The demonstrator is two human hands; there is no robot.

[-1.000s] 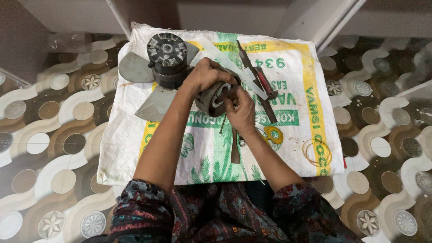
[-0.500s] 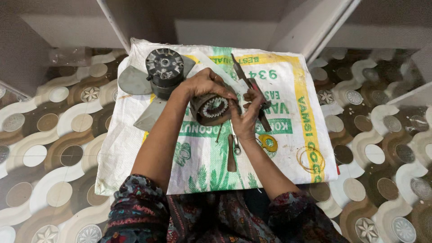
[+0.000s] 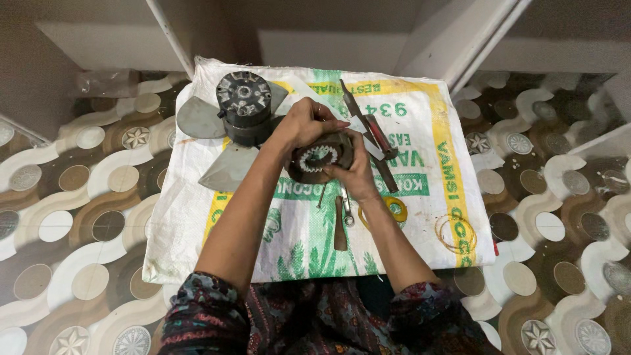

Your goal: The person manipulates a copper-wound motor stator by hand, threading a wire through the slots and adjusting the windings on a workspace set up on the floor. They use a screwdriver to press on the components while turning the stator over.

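left arm: bare forearm stretched forward, angled toward the middle
left hand [image 3: 303, 125]: fingers curled tight, knuckles up, gripping from above
right arm: forearm angled inward
right hand [image 3: 357, 172]: cupped underneath, fingers wrapped, pressed close to the left hand

So I'm counting 1 woven sack [image 3: 420, 263] lying flat on the floor, and it's carrying 1 fan motor [image 3: 244, 105] with 3 blades [image 3: 200, 119] near its far left corner. 2 hands are sharing 1 round motor part [image 3: 320, 159] mid-sack. 1 roll of yellow tape [image 3: 394, 210] is sitting toward the right edge.
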